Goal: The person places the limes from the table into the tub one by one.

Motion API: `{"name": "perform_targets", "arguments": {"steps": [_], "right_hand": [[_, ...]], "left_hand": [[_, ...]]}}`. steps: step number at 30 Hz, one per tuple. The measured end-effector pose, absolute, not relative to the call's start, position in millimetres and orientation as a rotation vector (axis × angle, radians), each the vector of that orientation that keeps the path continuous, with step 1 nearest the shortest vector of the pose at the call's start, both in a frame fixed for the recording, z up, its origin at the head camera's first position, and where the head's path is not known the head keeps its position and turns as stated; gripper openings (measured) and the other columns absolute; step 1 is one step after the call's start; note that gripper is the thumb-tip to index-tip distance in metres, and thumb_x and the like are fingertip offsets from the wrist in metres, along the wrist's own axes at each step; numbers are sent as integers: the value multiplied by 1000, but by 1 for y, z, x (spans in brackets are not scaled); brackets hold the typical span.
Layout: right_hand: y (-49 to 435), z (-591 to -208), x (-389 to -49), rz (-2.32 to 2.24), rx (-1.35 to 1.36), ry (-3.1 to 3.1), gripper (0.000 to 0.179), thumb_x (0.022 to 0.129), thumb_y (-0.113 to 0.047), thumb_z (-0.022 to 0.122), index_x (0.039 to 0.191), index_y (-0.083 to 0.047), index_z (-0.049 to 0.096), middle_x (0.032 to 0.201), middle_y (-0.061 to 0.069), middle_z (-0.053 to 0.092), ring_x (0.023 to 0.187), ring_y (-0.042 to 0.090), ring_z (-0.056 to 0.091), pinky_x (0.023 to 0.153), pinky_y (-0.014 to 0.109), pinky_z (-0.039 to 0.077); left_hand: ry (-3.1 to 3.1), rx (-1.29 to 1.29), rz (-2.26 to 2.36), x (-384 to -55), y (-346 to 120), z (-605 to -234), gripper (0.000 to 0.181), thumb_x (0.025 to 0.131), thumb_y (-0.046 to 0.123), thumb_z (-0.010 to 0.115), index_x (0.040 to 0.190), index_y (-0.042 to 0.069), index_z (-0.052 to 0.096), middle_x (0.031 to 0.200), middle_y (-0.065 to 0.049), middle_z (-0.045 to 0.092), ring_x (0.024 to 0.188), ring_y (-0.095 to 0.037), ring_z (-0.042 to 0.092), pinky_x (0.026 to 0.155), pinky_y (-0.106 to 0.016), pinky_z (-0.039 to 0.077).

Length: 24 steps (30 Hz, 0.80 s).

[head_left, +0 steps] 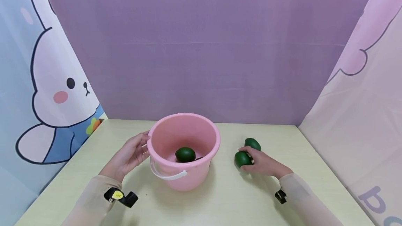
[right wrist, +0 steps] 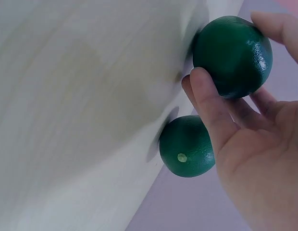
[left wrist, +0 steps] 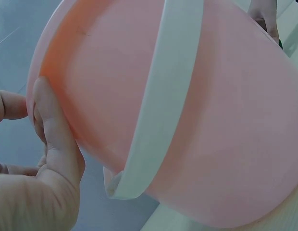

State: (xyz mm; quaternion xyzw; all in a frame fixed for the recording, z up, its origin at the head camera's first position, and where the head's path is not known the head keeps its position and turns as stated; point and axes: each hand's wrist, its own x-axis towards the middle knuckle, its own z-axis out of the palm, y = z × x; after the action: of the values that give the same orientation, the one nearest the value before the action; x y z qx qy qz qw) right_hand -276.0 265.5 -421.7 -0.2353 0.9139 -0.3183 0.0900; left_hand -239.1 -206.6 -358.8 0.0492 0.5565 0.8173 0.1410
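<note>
A pink bucket (head_left: 185,175) with a white handle (head_left: 169,176) stands upright on the table. My left hand (head_left: 134,152) grips its rim from the left side, with the thumb against the outer wall in the left wrist view. Inside the bucket lies a dark green lime (head_left: 185,155), and a small dark bit beside it is mostly hidden by the rim. To the right, my right hand (head_left: 262,162) holds another glossy green lime (right wrist: 233,57) between thumb and fingers, at the tabletop. Just behind it lies a further lime (right wrist: 186,146), partly covered by the fingers in the right wrist view.
The pale wooden table (head_left: 232,201) ends at a purple backdrop (head_left: 201,51). A rabbit-print cloth (head_left: 59,65) hangs on the left, and a pale printed cloth (head_left: 361,121) on the right. Black straps are around both wrists.
</note>
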Motion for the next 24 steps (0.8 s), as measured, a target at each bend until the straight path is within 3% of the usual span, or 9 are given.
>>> {"name": "perform_targets", "arguments": {"steps": [9,24], "right_hand": [[268,-426,-277,-944,-764,2706,69,88,-27,79,144,-4,46,139,13,50,115,28,55,92,44,53],[267,-429,-279,-958,-801,2720,70,87,-30,79,142,-2,47,134,11,53,112,25,56,89,41,54]], "left_hand": [[1605,153,2361,-240,-206,-360,45,105,19,48,145,2,38,127,-10,52,101,-14,61,78,-20,58],[1587,148,2376,-241,-206,-362,37,106,21,49,139,6,46,124,-9,53,100,-14,61,79,-20,58]]}}
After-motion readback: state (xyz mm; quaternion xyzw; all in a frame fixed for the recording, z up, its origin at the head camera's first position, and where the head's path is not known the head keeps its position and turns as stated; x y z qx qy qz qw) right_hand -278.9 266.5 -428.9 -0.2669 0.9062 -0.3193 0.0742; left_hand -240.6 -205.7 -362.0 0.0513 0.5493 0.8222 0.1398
